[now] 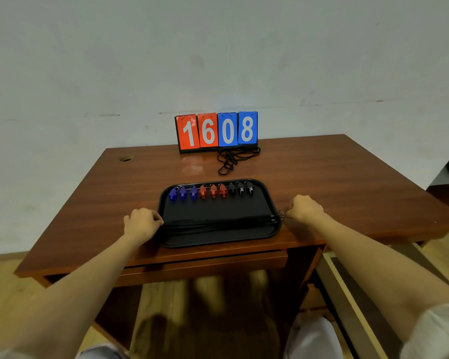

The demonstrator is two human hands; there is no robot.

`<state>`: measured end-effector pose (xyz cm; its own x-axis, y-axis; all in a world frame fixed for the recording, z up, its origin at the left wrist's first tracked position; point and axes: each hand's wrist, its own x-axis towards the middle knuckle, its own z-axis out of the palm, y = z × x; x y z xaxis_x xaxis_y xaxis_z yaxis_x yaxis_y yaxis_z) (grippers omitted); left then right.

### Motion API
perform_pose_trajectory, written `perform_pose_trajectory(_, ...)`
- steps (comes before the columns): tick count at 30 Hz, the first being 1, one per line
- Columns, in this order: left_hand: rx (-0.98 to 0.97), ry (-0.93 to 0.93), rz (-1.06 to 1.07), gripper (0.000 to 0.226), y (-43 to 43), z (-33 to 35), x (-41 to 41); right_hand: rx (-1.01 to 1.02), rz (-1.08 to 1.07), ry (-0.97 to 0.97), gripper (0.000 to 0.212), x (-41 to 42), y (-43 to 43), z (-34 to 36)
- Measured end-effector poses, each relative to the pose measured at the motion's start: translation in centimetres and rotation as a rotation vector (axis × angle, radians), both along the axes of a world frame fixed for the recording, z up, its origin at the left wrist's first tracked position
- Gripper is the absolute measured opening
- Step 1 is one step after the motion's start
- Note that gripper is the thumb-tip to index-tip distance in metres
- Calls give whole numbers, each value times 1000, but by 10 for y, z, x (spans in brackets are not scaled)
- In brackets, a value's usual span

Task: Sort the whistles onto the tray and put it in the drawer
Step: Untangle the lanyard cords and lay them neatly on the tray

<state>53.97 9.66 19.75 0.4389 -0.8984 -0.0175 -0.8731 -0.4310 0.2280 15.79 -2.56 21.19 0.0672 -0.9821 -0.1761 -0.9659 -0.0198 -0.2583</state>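
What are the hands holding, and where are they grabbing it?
The black cords, by their ends: the left hand grips them at the left rim of the tray, and the right hand pinches them just past the right rim.

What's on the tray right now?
Nine whistles in a row along the tray's far edge: three blue, three red, three black. Lanyard cords lie bundled across the near half; the right hand pinches their end. Tray floor under them is hidden.

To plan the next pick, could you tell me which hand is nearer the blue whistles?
Left. The left hand is at the tray's left rim, close in front of the blue whistles; the right hand pinches the cords at the right rim, across the tray.
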Motion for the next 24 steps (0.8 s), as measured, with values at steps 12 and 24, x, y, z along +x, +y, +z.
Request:
perform_pose_trajectory(12, 14, -109, -172, 48, -3, -5, -24, -105, 190, -51, 24, 14, -3, 5)
perform_pose_trajectory(24, 89, -122, -359, 56, -11, -18, -52, 16, 540, 201, 48, 34, 4, -17)
